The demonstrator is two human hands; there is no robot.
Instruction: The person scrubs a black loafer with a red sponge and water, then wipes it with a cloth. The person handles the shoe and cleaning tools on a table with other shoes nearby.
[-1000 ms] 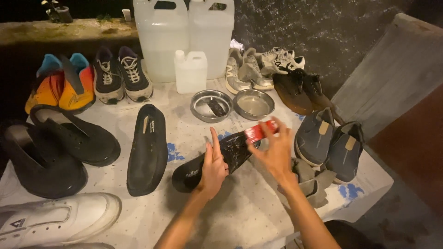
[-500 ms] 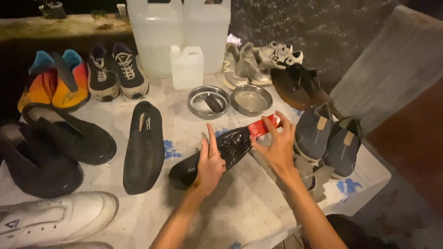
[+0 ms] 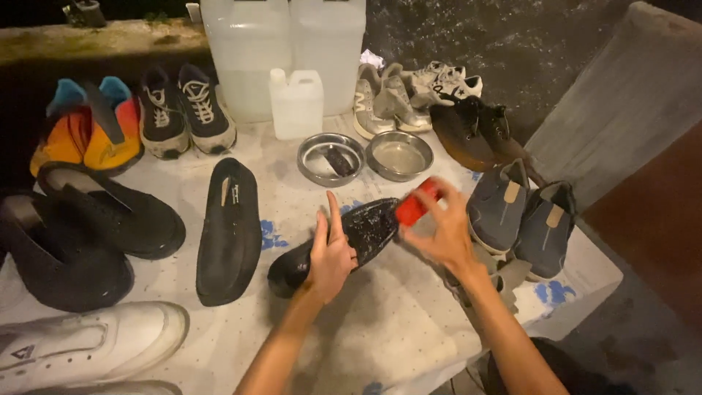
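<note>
Sliding toward the toe, the right hand is clamping its fingers on what looks like a red brush against the wet black shoe; left hand, fingers together, is pressing it onto the worktop.

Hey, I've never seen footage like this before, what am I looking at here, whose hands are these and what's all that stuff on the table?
This is one view from a camera worn on a person's head, looking down at their own bare hands. The left hand presses down a black shoe lying on a cloth-covered table. The right hand holds a small red object against it. Around them lie many other shoes, two metal bowls and white plastic jugs.
</note>
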